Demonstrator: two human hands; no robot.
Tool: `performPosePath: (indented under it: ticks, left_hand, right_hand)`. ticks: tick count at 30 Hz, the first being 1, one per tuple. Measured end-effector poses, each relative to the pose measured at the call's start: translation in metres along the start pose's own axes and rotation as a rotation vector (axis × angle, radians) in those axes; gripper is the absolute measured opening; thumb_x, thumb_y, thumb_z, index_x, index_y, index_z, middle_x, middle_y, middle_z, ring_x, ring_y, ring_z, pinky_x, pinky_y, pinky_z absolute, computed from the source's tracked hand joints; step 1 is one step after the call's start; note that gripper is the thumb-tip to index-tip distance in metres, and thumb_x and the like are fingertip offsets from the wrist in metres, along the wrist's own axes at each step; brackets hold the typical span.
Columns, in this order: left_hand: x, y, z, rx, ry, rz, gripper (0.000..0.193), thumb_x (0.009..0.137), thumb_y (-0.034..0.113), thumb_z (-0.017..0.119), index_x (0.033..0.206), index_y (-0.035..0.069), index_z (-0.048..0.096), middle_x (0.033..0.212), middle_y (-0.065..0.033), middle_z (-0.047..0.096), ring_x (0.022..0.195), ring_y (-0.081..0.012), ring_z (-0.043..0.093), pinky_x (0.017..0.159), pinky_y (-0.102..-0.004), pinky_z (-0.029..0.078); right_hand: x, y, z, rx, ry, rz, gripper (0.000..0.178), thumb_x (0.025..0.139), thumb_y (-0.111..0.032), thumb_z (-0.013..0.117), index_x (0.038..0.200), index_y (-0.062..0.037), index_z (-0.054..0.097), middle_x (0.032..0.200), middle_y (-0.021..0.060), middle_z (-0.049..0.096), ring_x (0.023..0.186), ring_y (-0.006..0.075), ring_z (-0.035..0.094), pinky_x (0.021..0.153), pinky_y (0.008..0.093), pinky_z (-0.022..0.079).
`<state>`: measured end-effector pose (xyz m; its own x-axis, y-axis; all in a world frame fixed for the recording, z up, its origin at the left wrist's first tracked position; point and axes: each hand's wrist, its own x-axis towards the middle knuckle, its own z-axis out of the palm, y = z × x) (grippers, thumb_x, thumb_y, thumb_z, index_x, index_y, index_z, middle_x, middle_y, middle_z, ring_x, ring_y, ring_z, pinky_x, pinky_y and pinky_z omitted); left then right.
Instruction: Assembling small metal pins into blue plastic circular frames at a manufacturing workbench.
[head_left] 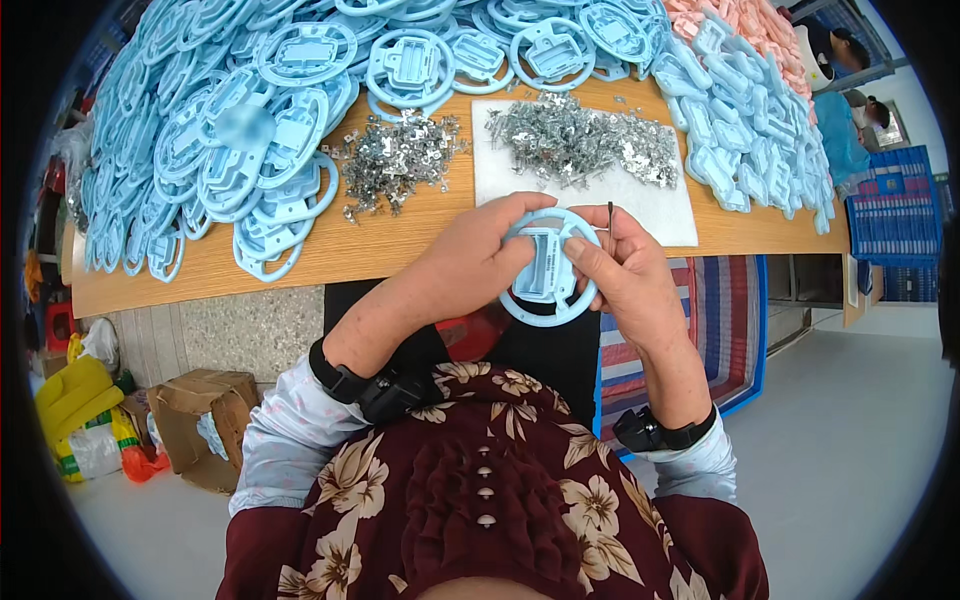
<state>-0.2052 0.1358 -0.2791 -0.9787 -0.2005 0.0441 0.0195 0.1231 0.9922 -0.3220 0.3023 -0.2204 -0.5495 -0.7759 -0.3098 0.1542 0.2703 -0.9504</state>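
Between both hands, above my lap at the table's front edge, is a light blue plastic ring-shaped part (545, 268) with a rectangular battery-box-like recess in its middle. My left hand (505, 245) grips its left side, thumb pressed by the recess. My right hand (625, 265) holds its right side, thumb over the rim. A thin dark rod-like tool (610, 222) sticks up from the right fingers; its lower end is hidden. Just beyond lie small metal clips (560, 135) on a white foam sheet (655, 215), with another pile of metal pieces (400, 160) to their left.
Many matching blue ring parts (290, 140) cover the left and back of the wooden table (370, 245). Blue plastic covers (735, 130) and pink parts (745, 35) are heaped at right. Below stand a striped bag (720, 330) and a cardboard box (195, 420). Two people sit far right.
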Motion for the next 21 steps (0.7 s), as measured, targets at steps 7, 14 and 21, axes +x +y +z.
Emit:
performPosePath:
  ticks: [7,14,21]
  left_hand:
    - [-0.008,-0.001,-0.003,-0.996,-0.172,-0.238,0.043,0.105,0.025,0.042,0.139,0.0,0.047,0.112,-0.0137,0.063,0.087,-0.02,0.068,0.064,-0.0292,0.058]
    - [-0.014,-0.026,0.013,-1.172,-0.215,-0.183,0.043,0.104,0.033,0.046,0.133,0.002,0.052,0.114,-0.0136,0.063,0.093,-0.0235,0.069,0.059,-0.033,0.06]
    - [-0.014,-0.037,0.012,-1.275,-0.3,-0.221,0.045,0.102,0.035,0.05,0.134,0.003,0.051,0.114,-0.0175,0.064,0.095,-0.0345,0.071,0.057,-0.039,0.062]
  right_hand:
    - [0.001,0.02,0.007,-0.023,0.181,-0.284,0.028,0.099,-0.018,0.063,0.121,-0.0007,0.061,0.075,-0.0031,0.056,0.06,0.0045,0.047,0.054,0.0199,0.038]
    - [0.008,0.042,0.033,0.018,0.236,-0.332,0.028,0.09,-0.011,0.074,0.112,0.0003,0.062,0.062,-0.0055,0.046,0.054,0.0016,0.049,0.05,0.0191,0.039]
    - [0.011,0.044,0.029,0.216,0.095,-0.254,0.022,0.095,-0.008,0.067,0.113,0.0008,0.059,0.082,0.0035,0.066,0.055,0.0034,0.053,0.048,0.0179,0.042]
